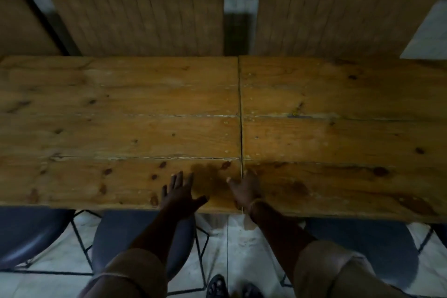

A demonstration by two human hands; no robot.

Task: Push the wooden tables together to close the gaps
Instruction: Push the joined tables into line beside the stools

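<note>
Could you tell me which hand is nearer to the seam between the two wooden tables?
Right. The right hand lies at the seam; the left hand rests further left.

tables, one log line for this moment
tables: thin seam left | left hand: flat, left table | right hand: on seam

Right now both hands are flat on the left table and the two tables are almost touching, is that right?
Not quite. In the head view only the left hand lies on the left table. The right hand rests at the seam, mostly on the right table. The tables are indeed almost touching, with a thin dark line between them.
</note>
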